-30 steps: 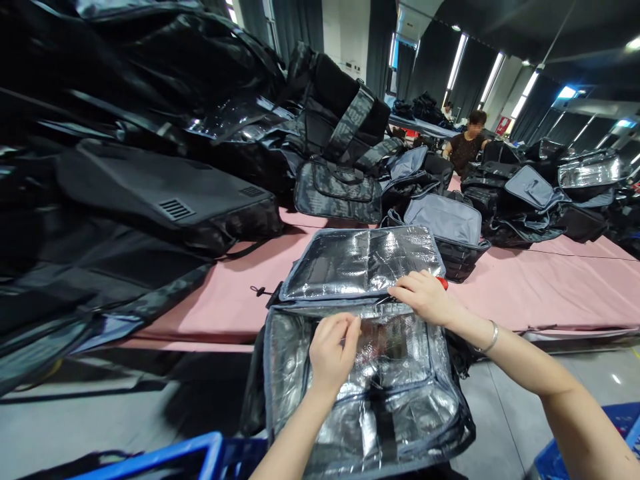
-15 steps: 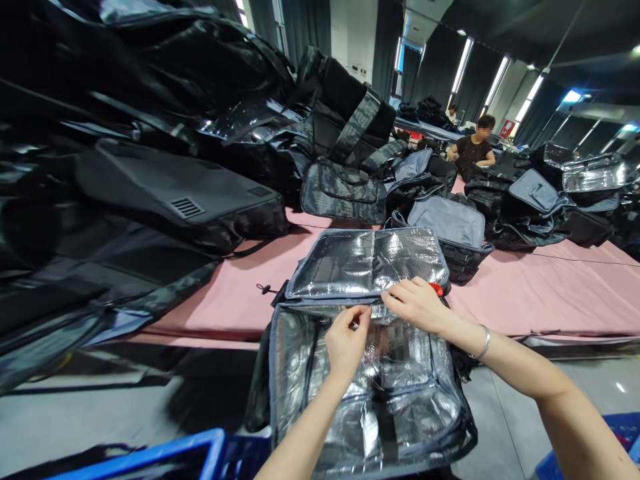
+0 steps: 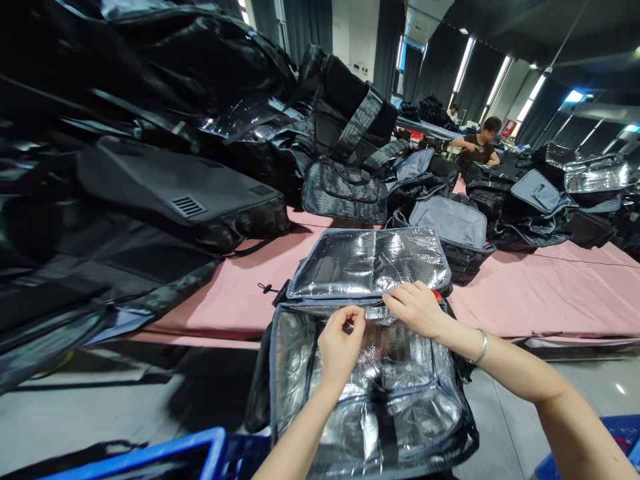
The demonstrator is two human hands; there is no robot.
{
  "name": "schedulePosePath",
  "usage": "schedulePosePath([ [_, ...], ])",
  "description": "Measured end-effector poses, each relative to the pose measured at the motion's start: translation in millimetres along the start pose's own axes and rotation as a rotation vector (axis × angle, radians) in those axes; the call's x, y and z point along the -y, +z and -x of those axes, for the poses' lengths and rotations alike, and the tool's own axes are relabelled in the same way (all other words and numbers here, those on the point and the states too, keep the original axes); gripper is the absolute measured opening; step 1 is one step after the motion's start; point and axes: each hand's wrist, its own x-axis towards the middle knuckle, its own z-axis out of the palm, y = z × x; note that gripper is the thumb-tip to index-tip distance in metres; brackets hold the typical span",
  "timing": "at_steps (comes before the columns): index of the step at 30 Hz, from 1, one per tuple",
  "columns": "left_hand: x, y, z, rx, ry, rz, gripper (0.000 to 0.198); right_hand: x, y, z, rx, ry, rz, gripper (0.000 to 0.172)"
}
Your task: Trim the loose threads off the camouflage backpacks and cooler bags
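An open bag (image 3: 370, 420) with a shiny silver lining hangs at the near edge of the pink-covered table, its silver-lined lid (image 3: 370, 263) folded back onto the cloth. Over the opening, near the lid seam, my left hand (image 3: 343, 343) has thumb and fingertips pinched together; whatever they hold is too small to name. To its right, my right hand (image 3: 415, 308) rests on the seam between lid and bag, fingers bent and closed on the edge. Something red (image 3: 437, 295) shows just behind my right hand.
Dark bags (image 3: 180, 193) are heaped at the left. More bags (image 3: 447, 227) stand along the pink table (image 3: 555, 287). A blue crate (image 3: 200, 443) is at the lower left, another blue container (image 3: 600, 447) at the lower right. A person (image 3: 480, 147) works farther back.
My left hand has shifted slightly left along the seam, away from my right hand. My right hand has barely moved. The person in the back has moved an arm.
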Motion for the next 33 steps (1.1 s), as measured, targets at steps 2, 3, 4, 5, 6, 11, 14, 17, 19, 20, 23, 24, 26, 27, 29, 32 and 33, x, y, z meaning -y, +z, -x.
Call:
schedulePosePath([
  [2, -1, -9.4, -6, -0.029, 0.060, -0.033, 0.019, -1, 0, 4, 0.019, 0.052, -0.058, 0.016],
  [3, -1, -14.1, -11, -0.036, 0.097, -0.050, 0.019, -2, 0, 7, 0.025, 0.088, -0.095, 0.015],
  [4, -1, -18.3, -16, -0.032, 0.136, -0.068, 0.020, -2, 0, 9, 0.025, 0.131, -0.135, 0.015],
  [5, -1, -21.6, -23, -0.016, 0.177, -0.084, 0.020, -2, 0, 11, 0.018, 0.182, -0.174, 0.015],
  [6, -1, -24.0, -31, 0.011, 0.216, -0.099, 0.020, -2, 0, 12, 0.007, 0.239, -0.210, 0.017],
  [11, -2, -19.6, -64, 0.268, 0.391, -0.138, 0.015, 1, 5, 19, -0.050, 0.495, -0.288, 0.029],
  [14, -7, -10.3, -67, 0.360, 0.451, -0.127, 0.011, 5, 10, 27, -0.060, 0.548, -0.257, 0.029],
  [17, -11, -6.0, -61, 0.353, 0.434, -0.081, 0.016, 8, 17, 38, -0.123, 0.572, -0.226, 0.032],
  [19, -10, -9.7, -58, 0.300, 0.366, -0.045, 0.021, 9, 21, 44, -0.161, 0.586, -0.215, 0.032],
  [20, -9, -13.8, -57, 0.266, 0.321, -0.031, 0.024, 9, 22, 46, -0.170, 0.591, -0.213, 0.031],
  [23, 1, -32.9, -63, 0.199, 0.194, -0.018, 0.043, 6, 25, 49, -0.177, 0.608, -0.214, 0.033],
  [24, 6, -40.5, -66, 0.194, 0.165, -0.025, 0.049, 5, 26, 48, -0.180, 0.613, -0.217, 0.033],
  [26, 16, -55.3, -75, 0.197, 0.124, -0.074, 0.050, 4, 27, 46, -0.184, 0.619, -0.228, 0.034],
  [27, 21, -61.9, -81, 0.204, 0.110, -0.115, 0.046, 4, 27, 45, -0.186, 0.621, -0.235, 0.034],
  [29, 30, -72.7, -92, 0.239, 0.090, -0.208, 0.033, 4, 27, 42, -0.191, 0.627, -0.250, 0.034],
  [32, 39, -81.7, -109, 0.303, 0.055, -0.345, 0.037, 5, 24, 40, -0.191, 0.630, -0.279, 0.037],
  [33, 41, -83.0, -113, 0.325, 0.019, -0.376, 0.041, 5, 22, 39, -0.188, 0.629, -0.288, 0.039],
])
